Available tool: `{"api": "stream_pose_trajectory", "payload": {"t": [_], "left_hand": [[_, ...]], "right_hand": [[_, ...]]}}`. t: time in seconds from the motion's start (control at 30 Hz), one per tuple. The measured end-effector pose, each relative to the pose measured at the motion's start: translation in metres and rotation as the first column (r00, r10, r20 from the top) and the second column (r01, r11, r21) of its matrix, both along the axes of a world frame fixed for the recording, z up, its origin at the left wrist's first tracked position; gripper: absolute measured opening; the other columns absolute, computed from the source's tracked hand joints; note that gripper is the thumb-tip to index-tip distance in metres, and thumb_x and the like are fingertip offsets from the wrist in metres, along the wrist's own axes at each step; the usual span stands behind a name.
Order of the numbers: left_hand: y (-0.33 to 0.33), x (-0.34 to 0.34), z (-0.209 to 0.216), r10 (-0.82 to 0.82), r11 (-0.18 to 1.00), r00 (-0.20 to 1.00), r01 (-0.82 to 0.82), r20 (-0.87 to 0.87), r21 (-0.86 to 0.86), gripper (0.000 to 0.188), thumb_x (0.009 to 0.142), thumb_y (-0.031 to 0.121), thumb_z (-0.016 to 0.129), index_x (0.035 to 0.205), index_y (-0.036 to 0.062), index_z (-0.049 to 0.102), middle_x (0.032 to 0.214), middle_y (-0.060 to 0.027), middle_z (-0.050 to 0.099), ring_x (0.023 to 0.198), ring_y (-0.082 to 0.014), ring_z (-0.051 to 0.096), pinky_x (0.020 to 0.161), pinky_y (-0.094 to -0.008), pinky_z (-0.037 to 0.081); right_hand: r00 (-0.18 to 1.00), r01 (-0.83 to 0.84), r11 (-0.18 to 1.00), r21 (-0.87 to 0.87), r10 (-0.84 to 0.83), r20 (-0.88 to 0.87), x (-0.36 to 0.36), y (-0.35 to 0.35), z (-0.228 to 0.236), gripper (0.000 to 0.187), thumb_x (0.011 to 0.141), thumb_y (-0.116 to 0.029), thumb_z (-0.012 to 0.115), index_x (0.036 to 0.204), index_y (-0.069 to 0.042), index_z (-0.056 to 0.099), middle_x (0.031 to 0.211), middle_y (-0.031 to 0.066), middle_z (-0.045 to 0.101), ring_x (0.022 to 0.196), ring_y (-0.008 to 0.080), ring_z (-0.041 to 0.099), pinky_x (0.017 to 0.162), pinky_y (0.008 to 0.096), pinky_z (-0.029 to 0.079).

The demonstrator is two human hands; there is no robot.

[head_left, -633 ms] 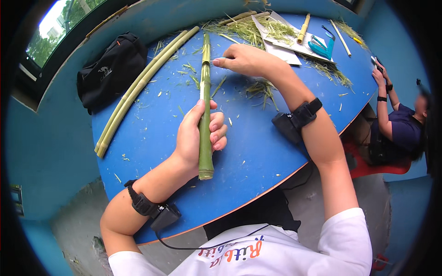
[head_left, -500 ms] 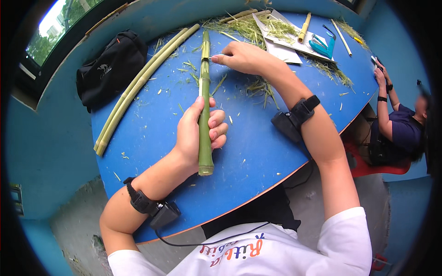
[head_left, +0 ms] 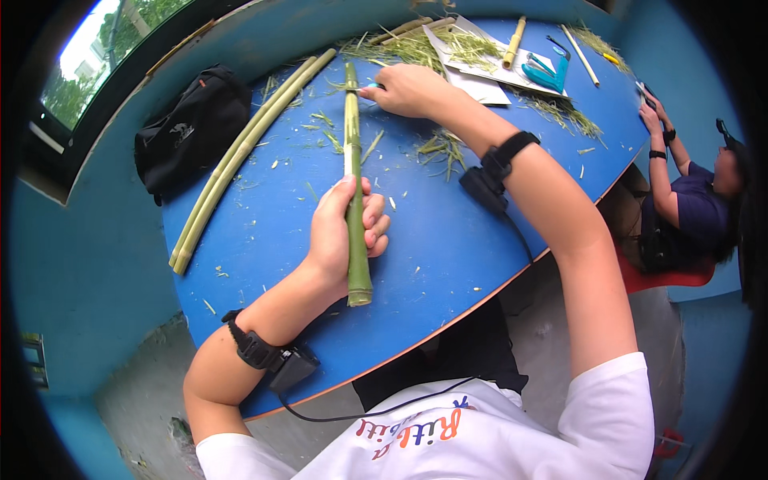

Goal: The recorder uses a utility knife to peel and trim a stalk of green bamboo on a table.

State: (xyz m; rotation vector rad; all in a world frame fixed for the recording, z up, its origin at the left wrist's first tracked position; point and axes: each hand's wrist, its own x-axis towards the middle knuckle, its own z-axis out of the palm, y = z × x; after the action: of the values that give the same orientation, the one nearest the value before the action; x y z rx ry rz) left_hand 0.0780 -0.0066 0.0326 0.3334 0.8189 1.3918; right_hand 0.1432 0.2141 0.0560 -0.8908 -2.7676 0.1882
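Note:
My left hand [head_left: 342,222] is closed around the lower half of a green bamboo stick [head_left: 359,268], which points away from me above the table. Beyond the grip, its upper side is pale and patchy where the green skin is scraped off. My right hand [head_left: 404,90] is pinched shut at the stick's far end. Its fingers hold what looks like a small knife [head_left: 373,86]; only a teal bit shows, and the fingers hide most of it. Green shavings [head_left: 340,86] curl up where it meets the bamboo.
Two long pale bamboo poles [head_left: 240,160] lie at left beside a black bag [head_left: 192,132]. Far off are heaped shavings [head_left: 408,50], white sheets [head_left: 472,80], a short bamboo piece [head_left: 514,44] and a teal tool [head_left: 546,74]. A seated person [head_left: 696,200] is at right.
My right hand has pushed along the stick toward its far end, and shavings now bunch there. More pale surface shows behind it. My left hand keeps its grip; the whole view has shifted slightly.

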Motion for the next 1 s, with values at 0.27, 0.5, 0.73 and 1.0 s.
{"api": "stream_pose_trajectory", "payload": {"t": [0.27,0.5,0.73,1.0], "left_hand": [[0.003,0.009,-0.001,-0.003,1.000,1.000,0.003,-0.003,0.002,0.022,0.095,0.034,0.036,0.090,0.0127,0.038,0.057,0.0010,0.035,0.043,-0.0079,0.033,0.037,-0.0214,0.028],[0.005,0.007,0.001,0.010,0.998,0.999,-0.008,0.043,-0.060,0.021,0.095,0.035,0.038,0.090,0.0141,0.038,0.059,0.0020,0.033,0.045,-0.0071,0.033,0.038,-0.0207,0.027],[0.010,-0.005,-0.006,-0.031,0.999,0.997,0.030,0.075,0.016,0.021,0.095,0.034,0.039,0.090,0.0136,0.038,0.059,0.0013,0.033,0.044,-0.0078,0.033,0.038,-0.0212,0.027],[0.010,-0.003,-0.006,-0.003,1.000,0.997,0.001,0.074,0.028,0.021,0.095,0.033,0.037,0.090,0.0124,0.037,0.058,0.0010,0.033,0.043,-0.0082,0.033,0.038,-0.0216,0.028]], "right_hand": [[0.999,-0.004,0.999,0.052,0.006,-0.033,0.010,-0.003,-0.009,0.052,0.088,-0.046,0.045,0.079,0.003,0.060,0.075,0.0234,0.060,0.076,0.0398,0.058,0.068,0.0468,0.045],[0.992,0.093,0.992,0.081,-0.099,0.080,-0.009,0.013,-0.004,0.051,0.088,-0.049,0.043,0.091,-0.004,0.065,0.092,0.0181,0.064,0.090,0.0335,0.061,0.076,0.0430,0.048],[0.994,0.100,0.990,0.097,-0.103,0.030,-0.016,0.012,-0.013,0.051,0.089,-0.047,0.042,0.081,-0.001,0.062,0.082,0.0203,0.063,0.082,0.0376,0.060,0.072,0.0456,0.047],[0.998,-0.065,0.998,0.016,0.065,-0.023,0.033,-0.022,-0.012,0.051,0.090,-0.043,0.043,0.075,0.003,0.058,0.074,0.0238,0.059,0.075,0.0416,0.057,0.069,0.0476,0.044]]}}
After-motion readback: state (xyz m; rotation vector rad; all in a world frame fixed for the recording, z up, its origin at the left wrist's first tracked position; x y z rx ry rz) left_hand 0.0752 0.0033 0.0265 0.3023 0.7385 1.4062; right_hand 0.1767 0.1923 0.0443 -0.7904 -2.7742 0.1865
